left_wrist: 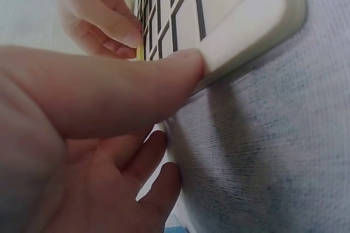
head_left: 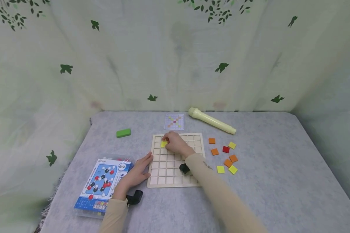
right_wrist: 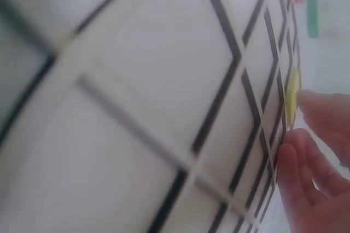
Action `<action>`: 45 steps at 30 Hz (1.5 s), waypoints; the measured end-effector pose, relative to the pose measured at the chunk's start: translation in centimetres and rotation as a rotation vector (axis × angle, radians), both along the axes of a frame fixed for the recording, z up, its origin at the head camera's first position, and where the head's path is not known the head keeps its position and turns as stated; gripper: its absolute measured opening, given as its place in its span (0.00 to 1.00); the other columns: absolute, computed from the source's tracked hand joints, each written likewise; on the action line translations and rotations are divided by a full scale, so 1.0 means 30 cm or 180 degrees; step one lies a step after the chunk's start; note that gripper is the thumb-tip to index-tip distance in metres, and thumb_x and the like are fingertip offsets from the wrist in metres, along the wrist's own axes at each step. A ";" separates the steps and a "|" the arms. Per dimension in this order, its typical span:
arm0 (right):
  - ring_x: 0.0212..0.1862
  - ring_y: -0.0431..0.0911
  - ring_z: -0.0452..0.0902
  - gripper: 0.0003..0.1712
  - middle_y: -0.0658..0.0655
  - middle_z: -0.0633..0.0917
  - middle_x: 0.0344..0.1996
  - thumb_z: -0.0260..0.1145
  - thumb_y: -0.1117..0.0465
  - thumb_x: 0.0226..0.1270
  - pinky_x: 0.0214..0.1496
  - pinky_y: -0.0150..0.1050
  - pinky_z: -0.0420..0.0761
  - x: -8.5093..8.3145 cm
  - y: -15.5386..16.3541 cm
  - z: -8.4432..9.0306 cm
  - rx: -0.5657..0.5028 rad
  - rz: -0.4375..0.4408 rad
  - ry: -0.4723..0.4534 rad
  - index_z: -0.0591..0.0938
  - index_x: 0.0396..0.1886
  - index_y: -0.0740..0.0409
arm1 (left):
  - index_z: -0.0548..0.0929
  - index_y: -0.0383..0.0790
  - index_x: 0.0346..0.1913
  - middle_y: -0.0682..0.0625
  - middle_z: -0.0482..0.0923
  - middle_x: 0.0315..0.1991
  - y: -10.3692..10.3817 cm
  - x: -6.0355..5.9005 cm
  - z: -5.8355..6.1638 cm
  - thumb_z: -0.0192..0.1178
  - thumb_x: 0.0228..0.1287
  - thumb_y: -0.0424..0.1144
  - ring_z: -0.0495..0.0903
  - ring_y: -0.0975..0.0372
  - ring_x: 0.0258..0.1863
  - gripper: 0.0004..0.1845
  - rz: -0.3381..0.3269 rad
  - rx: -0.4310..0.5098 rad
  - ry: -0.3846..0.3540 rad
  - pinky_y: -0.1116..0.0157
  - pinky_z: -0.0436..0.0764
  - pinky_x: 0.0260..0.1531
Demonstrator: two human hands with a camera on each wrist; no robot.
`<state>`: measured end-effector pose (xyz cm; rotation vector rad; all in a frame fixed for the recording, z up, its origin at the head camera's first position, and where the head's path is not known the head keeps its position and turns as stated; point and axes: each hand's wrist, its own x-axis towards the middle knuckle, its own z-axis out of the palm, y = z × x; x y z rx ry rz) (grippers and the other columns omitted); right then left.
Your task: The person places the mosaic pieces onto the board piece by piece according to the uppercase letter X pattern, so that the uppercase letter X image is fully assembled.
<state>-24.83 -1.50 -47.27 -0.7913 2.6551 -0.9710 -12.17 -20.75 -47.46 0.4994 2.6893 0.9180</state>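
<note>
A pale wooden grid board (head_left: pixel 166 164) lies on the table. My left hand (head_left: pixel 137 171) rests against its left edge, fingers extended; in the left wrist view the thumb (left_wrist: pixel 136 88) presses on the rim. Over the upper left cells, my right hand (head_left: pixel 176 143) holds a yellow square tile (head_left: pixel 163 144) by its fingertips, down at the grid. The right wrist view shows that yellow tile (right_wrist: pixel 292 97) with a fingertip against it. Behind the board lies a small pattern card (head_left: pixel 174 122) printed with a coloured X.
Loose orange, yellow and red tiles (head_left: pixel 226 149) are scattered right of the board. A pale yellow tube (head_left: pixel 212 121) lies behind them. At left are a green block (head_left: pixel 123 133) and a boxed molecule model kit (head_left: pixel 102 184), close to the left forearm. A curtain (head_left: pixel 175 64) hangs behind the table.
</note>
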 end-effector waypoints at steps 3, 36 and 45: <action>0.35 0.42 0.69 0.16 0.53 0.76 0.32 0.60 0.71 0.51 0.38 0.33 0.71 -0.010 0.064 0.004 -0.0219 -0.0096 -0.0060 0.80 0.42 0.61 | 0.54 0.29 0.67 0.40 0.44 0.69 0.004 -0.001 0.000 0.56 0.56 0.25 0.46 0.45 0.66 0.36 0.0001 0.0033 -0.0001 0.48 0.53 0.59; 0.36 0.44 0.71 0.13 0.51 0.77 0.32 0.66 0.68 0.50 0.39 0.37 0.73 -0.003 0.453 0.004 -0.0145 -0.0308 -0.0149 0.80 0.38 0.58 | 0.53 0.33 0.68 0.46 0.42 0.70 0.014 0.004 -0.008 0.56 0.57 0.27 0.44 0.49 0.67 0.36 0.0196 0.0005 -0.0190 0.49 0.52 0.60; 0.34 0.45 0.68 0.09 0.52 0.74 0.29 0.66 0.67 0.51 0.38 0.36 0.70 -0.003 0.342 -0.008 0.0231 -0.0224 -0.0050 0.80 0.35 0.58 | 0.54 0.31 0.67 0.44 0.43 0.70 0.013 0.007 -0.008 0.56 0.57 0.26 0.45 0.47 0.67 0.36 0.0168 0.0035 -0.0097 0.48 0.52 0.60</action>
